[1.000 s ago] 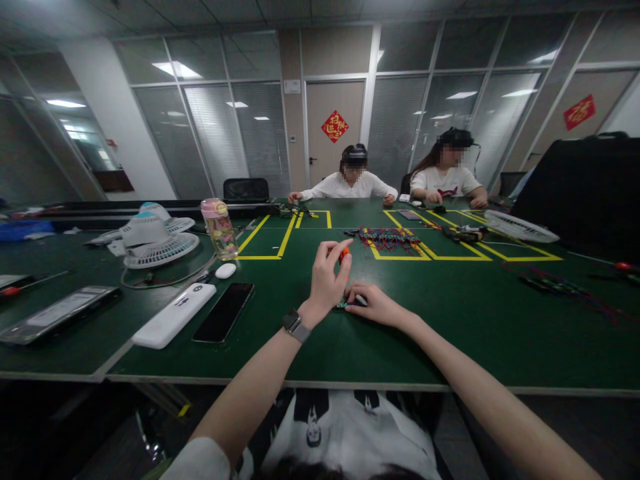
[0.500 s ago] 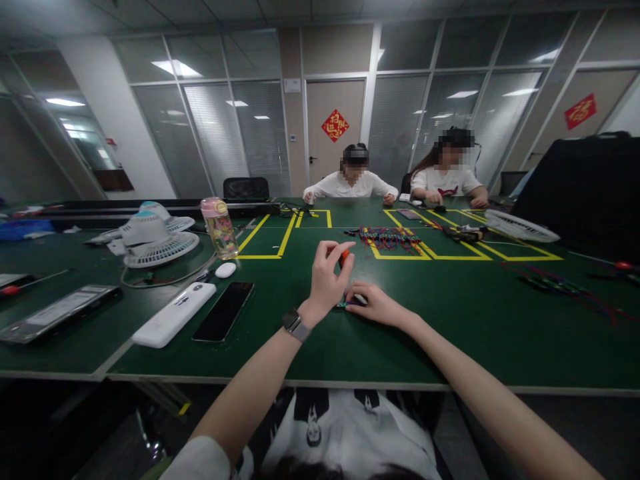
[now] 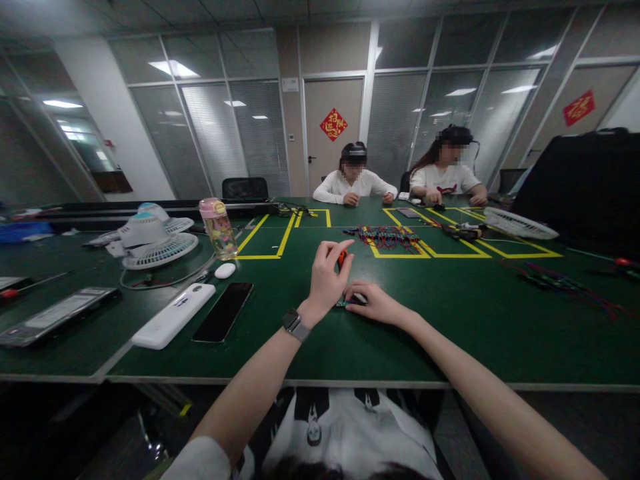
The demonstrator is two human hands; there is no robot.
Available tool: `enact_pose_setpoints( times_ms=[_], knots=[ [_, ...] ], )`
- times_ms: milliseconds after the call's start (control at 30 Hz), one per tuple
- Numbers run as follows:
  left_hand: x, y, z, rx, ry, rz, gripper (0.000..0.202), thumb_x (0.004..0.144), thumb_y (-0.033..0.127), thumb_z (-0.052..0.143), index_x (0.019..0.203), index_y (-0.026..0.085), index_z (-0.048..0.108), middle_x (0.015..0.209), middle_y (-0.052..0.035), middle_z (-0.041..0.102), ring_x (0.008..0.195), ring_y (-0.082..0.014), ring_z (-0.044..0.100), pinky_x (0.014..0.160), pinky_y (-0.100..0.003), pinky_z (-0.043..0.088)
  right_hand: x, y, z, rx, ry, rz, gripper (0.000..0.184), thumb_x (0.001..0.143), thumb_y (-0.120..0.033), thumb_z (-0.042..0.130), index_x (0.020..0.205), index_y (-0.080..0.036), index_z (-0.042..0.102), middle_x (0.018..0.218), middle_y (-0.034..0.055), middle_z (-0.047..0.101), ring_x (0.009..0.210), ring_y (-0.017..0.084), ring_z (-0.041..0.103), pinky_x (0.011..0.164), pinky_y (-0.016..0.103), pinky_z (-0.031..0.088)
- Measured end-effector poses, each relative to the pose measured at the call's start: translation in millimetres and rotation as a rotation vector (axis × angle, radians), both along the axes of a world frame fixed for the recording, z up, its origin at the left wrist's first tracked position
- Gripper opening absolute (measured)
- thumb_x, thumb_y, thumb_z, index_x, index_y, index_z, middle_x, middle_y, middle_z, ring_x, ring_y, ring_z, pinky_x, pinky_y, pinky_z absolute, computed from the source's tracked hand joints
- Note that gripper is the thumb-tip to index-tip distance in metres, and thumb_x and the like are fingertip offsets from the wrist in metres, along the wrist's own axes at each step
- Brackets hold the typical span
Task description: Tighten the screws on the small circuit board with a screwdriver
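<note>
My left hand (image 3: 327, 272), bent above the table, has its fingers closed around the orange-and-black handle of a screwdriver (image 3: 343, 257). The handle stands roughly upright, and its lower end is hidden by my fingers. Just below and to the right, my right hand (image 3: 369, 297) rests on the table, its fingers pinching a small green circuit board (image 3: 341, 304) with dark wires. Most of the board is covered by the two hands.
Several wired boards (image 3: 387, 237) lie in a bundle beyond my hands, and more wires (image 3: 565, 283) lie at right. Left are a black phone (image 3: 224, 312), a white power bank (image 3: 175, 316), a bottle (image 3: 219, 230) and fan parts (image 3: 160, 250). Two people sit opposite.
My hands hold nearly the same pose over the board. Across the table, one person's hand has moved right, toward the other hand. The view has shifted very slightly.
</note>
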State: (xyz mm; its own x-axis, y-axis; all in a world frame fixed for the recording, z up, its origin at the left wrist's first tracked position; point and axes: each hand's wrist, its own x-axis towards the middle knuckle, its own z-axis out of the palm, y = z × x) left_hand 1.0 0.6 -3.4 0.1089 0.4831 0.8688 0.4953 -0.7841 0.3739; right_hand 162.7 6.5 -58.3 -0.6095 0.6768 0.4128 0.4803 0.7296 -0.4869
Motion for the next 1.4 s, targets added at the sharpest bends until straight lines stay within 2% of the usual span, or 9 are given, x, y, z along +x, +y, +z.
enact_pose_setpoints(
  times_ms=[100,300,400,467,633,867,1400],
  knots=[
    [-0.5,-1.1,-0.5,0.024,0.003,0.017,0.024,0.09,0.027,0.054,0.112,0.021,0.061,0.092,-0.0038,0.05,0.087,-0.015,0.052,0.081,-0.027,0.045,-0.3,0.0,-0.1,0.002,-0.006,-0.006,0.005,0.078,-0.019,0.066,0.082,-0.016,0.065,0.09,0.0058,0.064,0.084,0.019,0.06,0.078,0.031,0.047],
    [-2.1,-3.1,1.0,0.011,0.015,-0.097,0.034,0.096,0.018,0.033,0.125,0.02,0.052,0.11,-0.0076,0.055,0.103,-0.0162,0.053,0.091,-0.03,0.044,-0.1,0.4,0.0,-0.006,-0.016,-0.005,0.004,0.079,-0.019,0.066,0.082,-0.017,0.064,0.09,0.0055,0.063,0.082,0.019,0.06,0.077,0.031,0.047],
    [-1.5,-0.7,0.3,0.013,-0.014,-0.094,0.033,0.096,0.018,0.037,0.126,0.019,0.05,0.111,-0.0075,0.057,0.104,-0.0162,0.054,0.092,-0.03,0.043,0.0,0.1,0.4,-0.013,-0.012,-0.004,0.005,0.079,-0.019,0.066,0.082,-0.016,0.064,0.09,0.0059,0.063,0.083,0.019,0.059,0.077,0.031,0.047],
    [-0.9,0.8,-0.4,0.021,-0.024,-0.063,0.033,0.093,0.021,0.045,0.126,0.019,0.05,0.105,-0.0064,0.058,0.098,-0.0161,0.055,0.09,-0.03,0.044,-0.1,-0.1,0.8,-0.013,-0.011,-0.003,0.004,0.079,-0.018,0.066,0.082,-0.016,0.064,0.09,0.0059,0.063,0.083,0.019,0.059,0.077,0.03,0.047],
    [-0.6,-0.2,-0.2,0.038,-0.009,0.004,0.026,0.09,0.028,0.053,0.114,0.021,0.059,0.09,-0.0033,0.051,0.085,-0.0146,0.052,0.08,-0.027,0.045,-0.7,-0.8,1.6,-0.009,-0.008,-0.006,0.004,0.079,-0.019,0.066,0.081,-0.017,0.064,0.089,0.0053,0.063,0.082,0.018,0.059,0.076,0.03,0.046],
    [-2.4,-4.6,1.6,-0.025,0.018,-0.082,0.032,0.096,0.02,0.036,0.123,0.019,0.052,0.106,-0.0073,0.053,0.101,-0.0165,0.052,0.09,-0.029,0.042,-1.0,-1.2,2.4,-0.013,-0.008,-0.002,0.004,0.079,-0.019,0.066,0.082,-0.017,0.065,0.09,0.0052,0.063,0.083,0.018,0.059,0.077,0.029,0.046],
    [-0.6,-3.0,1.5,-0.083,0.067,-0.082,0.035,0.095,0.02,0.038,0.129,0.019,0.046,0.109,-0.0081,0.058,0.099,-0.0183,0.054,0.091,-0.033,0.043,0.2,0.3,0.5,-0.014,-0.005,0.003,0.005,0.08,-0.021,0.066,0.082,-0.017,0.064,0.089,0.005,0.063,0.083,0.018,0.059,0.076,0.029,0.046]
  ],
)
